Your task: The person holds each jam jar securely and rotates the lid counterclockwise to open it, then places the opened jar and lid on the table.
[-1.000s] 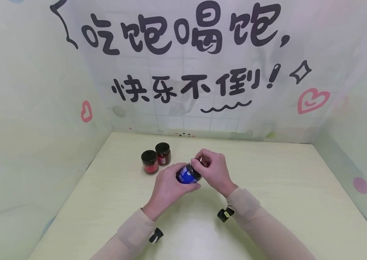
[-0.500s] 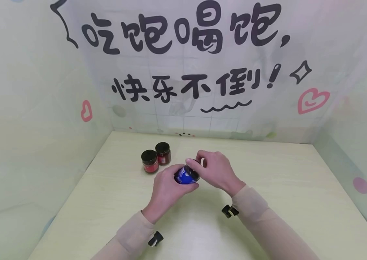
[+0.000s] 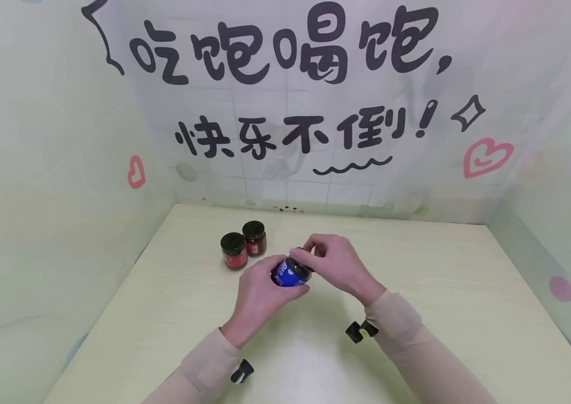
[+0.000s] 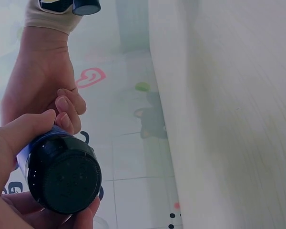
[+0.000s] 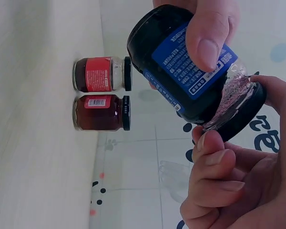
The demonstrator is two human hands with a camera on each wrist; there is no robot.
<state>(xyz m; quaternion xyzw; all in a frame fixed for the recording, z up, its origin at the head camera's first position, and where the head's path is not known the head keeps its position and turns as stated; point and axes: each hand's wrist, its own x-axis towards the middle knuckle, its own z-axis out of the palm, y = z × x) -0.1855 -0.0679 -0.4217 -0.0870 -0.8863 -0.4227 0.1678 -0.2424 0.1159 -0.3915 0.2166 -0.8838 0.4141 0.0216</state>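
Observation:
A dark glass jar with a blue label (image 3: pixel 287 274) is tilted above the table in the head view. My left hand (image 3: pixel 261 292) grips its body, with the thumb across the label in the right wrist view. Its black lid (image 5: pixel 245 113) is pinched at the edge between the thumb and fingers of my right hand (image 3: pixel 338 264). A shiny, pinkish crinkled band (image 5: pixel 233 90) shows between label and lid; whether the lid is loose I cannot tell. The dark jar base (image 4: pixel 69 179) faces the left wrist camera. Part of the lid is hidden by my right hand in the head view.
Two jars with black lids stand upright at the back left of the pale table (image 3: pixel 164 314): a red-labelled jar (image 3: pixel 234 257) and, just behind it, a dark red jar (image 3: pixel 255 241). A printed wall sheet (image 3: pixel 285 185) rises behind the table's back edge.
Over the second, my right hand has turned on the lid and its wrist has swung out to the right. The jar and left hand have shifted slightly left. The last half second shows little movement.

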